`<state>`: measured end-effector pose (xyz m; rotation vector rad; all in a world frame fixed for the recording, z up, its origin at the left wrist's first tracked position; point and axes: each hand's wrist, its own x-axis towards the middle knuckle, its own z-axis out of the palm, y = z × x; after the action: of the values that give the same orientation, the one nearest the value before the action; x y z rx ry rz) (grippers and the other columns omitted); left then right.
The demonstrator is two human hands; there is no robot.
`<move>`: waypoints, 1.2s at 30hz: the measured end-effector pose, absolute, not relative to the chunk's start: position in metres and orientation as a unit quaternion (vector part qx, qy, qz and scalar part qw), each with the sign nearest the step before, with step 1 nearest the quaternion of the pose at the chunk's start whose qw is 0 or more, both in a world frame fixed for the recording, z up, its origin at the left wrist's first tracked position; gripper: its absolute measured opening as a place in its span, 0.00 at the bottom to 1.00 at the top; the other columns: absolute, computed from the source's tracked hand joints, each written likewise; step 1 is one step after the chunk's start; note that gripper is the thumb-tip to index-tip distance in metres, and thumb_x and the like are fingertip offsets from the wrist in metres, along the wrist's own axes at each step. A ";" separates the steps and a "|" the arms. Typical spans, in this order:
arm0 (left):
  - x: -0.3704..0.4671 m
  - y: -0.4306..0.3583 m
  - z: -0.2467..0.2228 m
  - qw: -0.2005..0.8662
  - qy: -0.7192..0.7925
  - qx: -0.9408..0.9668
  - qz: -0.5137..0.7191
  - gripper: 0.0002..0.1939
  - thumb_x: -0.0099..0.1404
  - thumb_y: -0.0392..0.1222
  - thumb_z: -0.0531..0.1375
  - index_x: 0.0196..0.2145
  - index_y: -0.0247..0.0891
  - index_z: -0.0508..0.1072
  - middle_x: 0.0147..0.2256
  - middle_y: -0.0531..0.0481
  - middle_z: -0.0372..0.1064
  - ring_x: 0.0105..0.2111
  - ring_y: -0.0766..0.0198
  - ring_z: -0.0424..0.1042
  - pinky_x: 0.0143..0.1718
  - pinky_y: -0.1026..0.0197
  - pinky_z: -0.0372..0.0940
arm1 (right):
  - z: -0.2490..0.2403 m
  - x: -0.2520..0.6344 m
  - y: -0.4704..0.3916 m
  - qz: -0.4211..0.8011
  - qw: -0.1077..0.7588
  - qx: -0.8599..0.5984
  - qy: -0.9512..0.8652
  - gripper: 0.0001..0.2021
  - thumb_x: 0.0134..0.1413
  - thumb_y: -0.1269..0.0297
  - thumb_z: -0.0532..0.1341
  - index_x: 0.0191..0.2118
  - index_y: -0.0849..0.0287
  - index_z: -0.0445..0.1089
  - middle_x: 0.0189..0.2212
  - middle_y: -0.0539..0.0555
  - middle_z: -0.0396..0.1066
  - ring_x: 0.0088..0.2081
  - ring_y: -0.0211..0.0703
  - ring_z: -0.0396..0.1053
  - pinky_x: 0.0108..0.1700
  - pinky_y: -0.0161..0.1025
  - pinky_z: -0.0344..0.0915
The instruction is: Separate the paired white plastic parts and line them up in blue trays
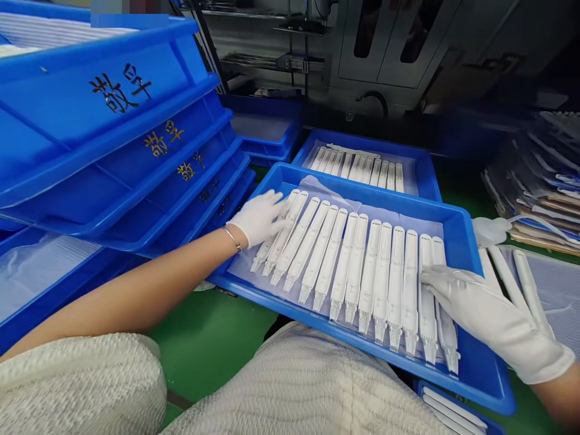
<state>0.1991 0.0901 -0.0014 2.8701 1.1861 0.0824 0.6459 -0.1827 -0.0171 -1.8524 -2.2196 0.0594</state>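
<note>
In the blue tray point(353, 329) before me, several long white plastic pieces point(348, 266) with toothed, narrowed near ends lie side by side on a translucent liner sheet. My left hand point(265, 217), in a white glove, rests over the left end of the row, its fingers stretched and apart, touching the outermost pieces. At the right end, my gloved right hand point(471, 302) reaches over the tray's wall. Its extended fingers lie against the last pieces; its thumb is not clearly seen. Neither hand visibly grips a piece.
A tall, leaning stack of blue trays point(149, 139) stands on the left. Behind the front tray, another blue tray point(428, 175) holds similar white pieces. Piled papers and sleeves point(548, 193) are at right, near more white pieces point(528, 284). A grey machine cabinet point(389, 48) stands behind.
</note>
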 end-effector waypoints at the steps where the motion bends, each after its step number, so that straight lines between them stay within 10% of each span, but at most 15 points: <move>1: 0.202 0.098 0.003 0.008 0.409 0.911 0.043 0.28 0.73 0.56 0.52 0.64 0.39 0.68 0.67 0.38 0.59 0.69 0.41 0.53 0.69 0.41 0.52 | -0.018 0.648 -0.183 0.020 0.106 -0.622 -0.776 0.17 0.66 0.61 0.53 0.47 0.54 0.79 0.48 0.57 0.79 0.49 0.55 0.78 0.55 0.56 0.75; 10: 0.209 0.134 -0.002 0.033 0.538 0.840 0.058 0.34 0.74 0.58 0.50 0.70 0.37 0.61 0.71 0.36 0.52 0.70 0.41 0.54 0.67 0.43 0.55 | -0.022 0.641 -0.181 -0.039 -0.004 -0.583 -0.812 0.29 0.65 0.72 0.50 0.70 0.50 0.62 0.68 0.53 0.63 0.64 0.54 0.66 0.64 0.57 0.66; 17: 0.208 0.128 -0.001 0.068 0.533 0.840 0.075 0.33 0.73 0.58 0.49 0.69 0.40 0.63 0.72 0.41 0.50 0.67 0.44 0.59 0.65 0.45 0.59 | -0.023 0.629 -0.164 -0.087 -0.018 -0.542 -0.836 0.22 0.65 0.69 0.53 0.61 0.52 0.72 0.63 0.56 0.69 0.61 0.58 0.68 0.62 0.61 0.66; 36: 0.210 0.125 0.004 0.097 0.532 0.838 0.077 0.31 0.73 0.59 0.51 0.66 0.43 0.67 0.72 0.44 0.48 0.63 0.42 0.65 0.63 0.44 0.62 | -0.026 0.557 -0.106 0.031 0.010 -0.428 -0.903 0.38 0.65 0.76 0.51 0.77 0.47 0.43 0.73 0.53 0.50 0.70 0.54 0.55 0.69 0.58 0.60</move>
<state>0.2102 0.1246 0.0038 2.4806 1.5758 0.2271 0.5570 -0.1060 -0.0264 -1.3363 -2.8205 0.0966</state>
